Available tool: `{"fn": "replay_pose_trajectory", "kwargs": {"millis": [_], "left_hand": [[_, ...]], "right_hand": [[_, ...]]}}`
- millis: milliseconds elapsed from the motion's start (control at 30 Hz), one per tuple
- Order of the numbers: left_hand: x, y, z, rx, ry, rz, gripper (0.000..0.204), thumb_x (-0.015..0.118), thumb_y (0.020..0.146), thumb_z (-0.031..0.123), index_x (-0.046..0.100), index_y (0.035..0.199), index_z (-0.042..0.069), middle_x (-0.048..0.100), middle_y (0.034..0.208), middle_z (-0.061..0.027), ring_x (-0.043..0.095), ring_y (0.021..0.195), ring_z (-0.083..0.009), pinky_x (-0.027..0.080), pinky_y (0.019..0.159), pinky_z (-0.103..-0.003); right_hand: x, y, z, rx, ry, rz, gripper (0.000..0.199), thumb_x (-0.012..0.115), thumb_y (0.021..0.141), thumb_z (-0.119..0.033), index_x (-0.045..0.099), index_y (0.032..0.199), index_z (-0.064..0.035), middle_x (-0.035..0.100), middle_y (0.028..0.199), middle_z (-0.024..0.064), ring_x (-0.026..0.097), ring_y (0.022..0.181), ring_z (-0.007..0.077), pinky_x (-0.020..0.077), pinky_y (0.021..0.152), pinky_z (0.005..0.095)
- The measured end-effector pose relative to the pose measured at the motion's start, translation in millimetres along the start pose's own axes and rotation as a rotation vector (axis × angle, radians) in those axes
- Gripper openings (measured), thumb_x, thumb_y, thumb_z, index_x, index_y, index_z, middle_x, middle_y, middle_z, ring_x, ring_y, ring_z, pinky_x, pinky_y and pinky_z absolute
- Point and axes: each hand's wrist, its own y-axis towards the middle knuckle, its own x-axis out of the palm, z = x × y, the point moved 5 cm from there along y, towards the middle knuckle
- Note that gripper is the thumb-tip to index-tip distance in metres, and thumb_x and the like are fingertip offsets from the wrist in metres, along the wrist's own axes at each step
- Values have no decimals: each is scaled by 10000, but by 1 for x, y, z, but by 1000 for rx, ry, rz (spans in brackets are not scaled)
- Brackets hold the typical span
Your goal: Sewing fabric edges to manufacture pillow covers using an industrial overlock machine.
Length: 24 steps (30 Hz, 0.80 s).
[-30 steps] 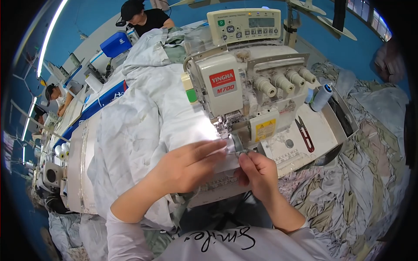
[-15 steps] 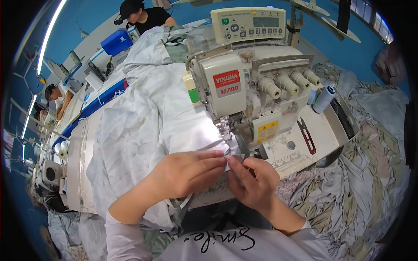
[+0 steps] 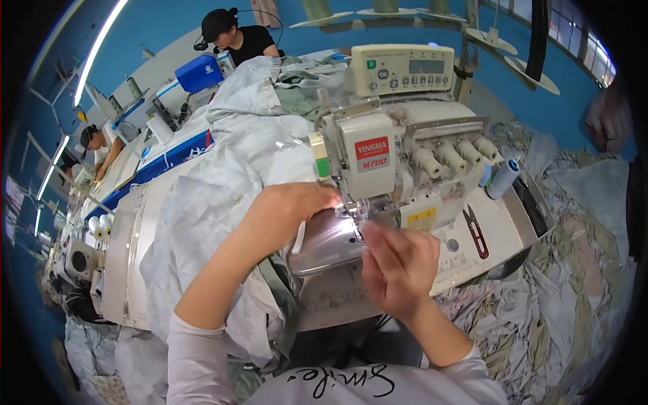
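Head view: white cloth (image 3: pixel 202 202) lies left of the left hand (image 3: pixel 290 209) and runs under that forearm; most of it is bunched, none spread flat between the hands. A narrow white edge shows just below the left palm, beside the metal plate (image 3: pixel 320 246). Grey-green cloth (image 3: pixel 285 304) hangs at the near side, below the left wrist.

Progress: no finished seam visible from here. How much is stitched and how much is left: can't tell. My read is that this is a between-passes moment, since the plate surface shows between the hands and the cloth sits off to the left.

Left hand: fingers bent, tips right at the needle area (image 3: pixel 353 210), partly hidden. Over the cloth, but can't tell if it's gripping any. Right hand (image 3: pixel 401 266): fingers curled, thumb and index near each other, tips just short of the needle area, slightly blurred. Can't tell if anything is pinched. Hands are apart, one on each side of the plate.

Outward: sewing machine (image 3: pixel 364 131) stands ahead of both hands, control panel (image 3: pixel 403 84) on top. Red-handled snips (image 3: pixel 476 233) lie right of the right hand; blue thread cone (image 3: pixel 503 179) farther ahead on that side. Cloth pile (image 3: pixel 547 290) well right of the right hand. Desk (image 3: pixel 123 270) edge left of the white cloth. A co-worker (image 3: pixel 253 44) sits far ahead of the left hand.
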Motion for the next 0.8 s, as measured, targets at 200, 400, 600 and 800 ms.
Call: {"fn": "replay_pose_trajectory", "kwargs": {"millis": [200,400,600,800], "left_hand": [[-3,0,-21,-83,152,66,245,501,687,12,628,890,64,612,856,-79,598,780,-248,483,647,-326],[-3,-8,-36,-110,115,105,290,519,685,-10,629,944,58,618,983,-85,594,838,-263,493,680,-344],[-45,-90,-76,-357,450,178,191,514,701,10,635,843,45,626,928,-77,564,862,-266,468,751,-338],[-124,-341,-78,-1140,850,452,126,546,687,67,641,759,25,604,726,-136,541,804,-304,451,673,-375]], "right_hand": [[17,31,-19,-116,-147,-94,533,591,773,-160,409,1248,0,553,1205,0,433,1174,230,142,1017,456],[30,44,-22,-42,-222,-202,591,593,782,-190,357,1303,-40,532,1229,-10,314,1292,243,17,1052,509],[14,-9,-35,-180,308,-232,364,622,712,-63,557,1069,-50,612,1038,62,594,861,227,449,776,377],[52,-61,-119,-151,732,-461,419,658,741,-109,514,1124,-21,581,1077,141,608,856,260,503,691,323]]}}
